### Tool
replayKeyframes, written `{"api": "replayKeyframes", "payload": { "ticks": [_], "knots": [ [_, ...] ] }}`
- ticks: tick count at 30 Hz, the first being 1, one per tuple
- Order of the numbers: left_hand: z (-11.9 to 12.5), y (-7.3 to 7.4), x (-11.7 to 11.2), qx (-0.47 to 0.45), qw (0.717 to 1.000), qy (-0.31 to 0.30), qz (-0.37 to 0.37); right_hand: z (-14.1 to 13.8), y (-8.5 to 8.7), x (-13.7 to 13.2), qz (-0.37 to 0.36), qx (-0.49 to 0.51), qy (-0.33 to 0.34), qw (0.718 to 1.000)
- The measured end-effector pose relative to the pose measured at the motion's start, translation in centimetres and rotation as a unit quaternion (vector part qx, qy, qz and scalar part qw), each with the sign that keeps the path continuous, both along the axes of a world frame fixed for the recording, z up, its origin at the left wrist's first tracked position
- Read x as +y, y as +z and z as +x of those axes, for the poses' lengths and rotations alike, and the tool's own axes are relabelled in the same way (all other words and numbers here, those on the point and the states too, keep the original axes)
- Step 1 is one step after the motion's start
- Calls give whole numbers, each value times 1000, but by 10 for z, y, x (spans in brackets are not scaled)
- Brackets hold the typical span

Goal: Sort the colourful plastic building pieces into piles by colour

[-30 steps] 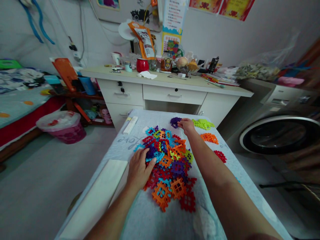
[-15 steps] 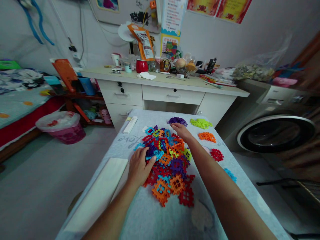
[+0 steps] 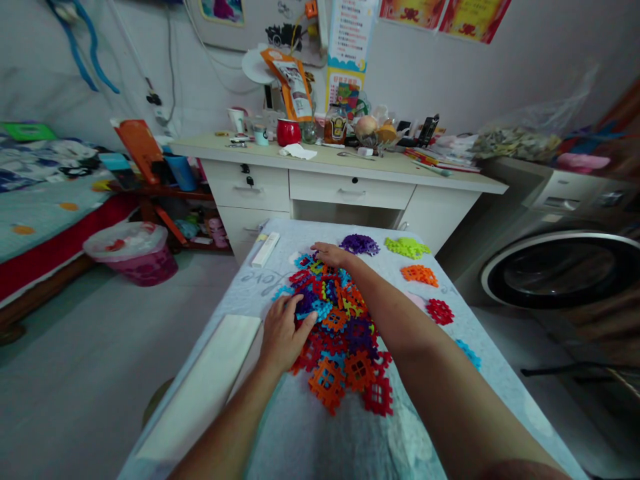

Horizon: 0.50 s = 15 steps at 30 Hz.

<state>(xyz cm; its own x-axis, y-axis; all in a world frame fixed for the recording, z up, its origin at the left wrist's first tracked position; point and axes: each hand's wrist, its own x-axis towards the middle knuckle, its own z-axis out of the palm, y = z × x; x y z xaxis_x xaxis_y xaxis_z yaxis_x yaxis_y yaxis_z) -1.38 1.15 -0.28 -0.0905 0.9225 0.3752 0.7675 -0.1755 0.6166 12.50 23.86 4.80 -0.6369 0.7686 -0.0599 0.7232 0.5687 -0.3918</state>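
Note:
A mixed heap of interlocking plastic puzzle tiles [image 3: 334, 321] in orange, red, blue, purple and green lies on the cloth-covered table [image 3: 320, 447]. My left hand [image 3: 286, 330] rests against the heap's left side, thumb and fingers apart, next to a blue tile. Over the far end of the heap is my right hand [image 3: 333, 255], its fingers stretched to the left with the tips by a purple tile; their undersides are hidden. Beyond that wrist sits a purple tile pile [image 3: 360, 245]. Down the right side lie green [image 3: 407, 248], orange [image 3: 420, 274], red [image 3: 440, 311] and blue tiles [image 3: 469, 354].
A long white board [image 3: 205, 390] lies along the table's left edge, and a small white box [image 3: 266, 249] near the far left corner. Behind stands a white desk [image 3: 350, 187] with jars and cups. A washing machine [image 3: 555, 227] is at right, a pink bin [image 3: 135, 257] at left.
My right hand has moved left, from beside the purple pile to the far end of the mixed heap. The left hand stays at the heap's left side. The view has shifted slightly.

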Motion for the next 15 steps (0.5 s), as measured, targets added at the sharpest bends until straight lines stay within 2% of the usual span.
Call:
{"api": "replayKeyframes", "payload": {
  "ticks": [4, 9, 15],
  "knots": [
    [-1, -1, 0, -2, 1000, 8, 4, -5, -3, 0, -22, -36, 14, 999],
    [-1, -1, 1, -10, 1000, 10, 12, 5, -1, -9, 10, -54, 21, 998],
    [-1, -3, 2, -4, 1000, 16, 13, 22, 29, -28, 47, 6, 37, 998]
  ]
}}
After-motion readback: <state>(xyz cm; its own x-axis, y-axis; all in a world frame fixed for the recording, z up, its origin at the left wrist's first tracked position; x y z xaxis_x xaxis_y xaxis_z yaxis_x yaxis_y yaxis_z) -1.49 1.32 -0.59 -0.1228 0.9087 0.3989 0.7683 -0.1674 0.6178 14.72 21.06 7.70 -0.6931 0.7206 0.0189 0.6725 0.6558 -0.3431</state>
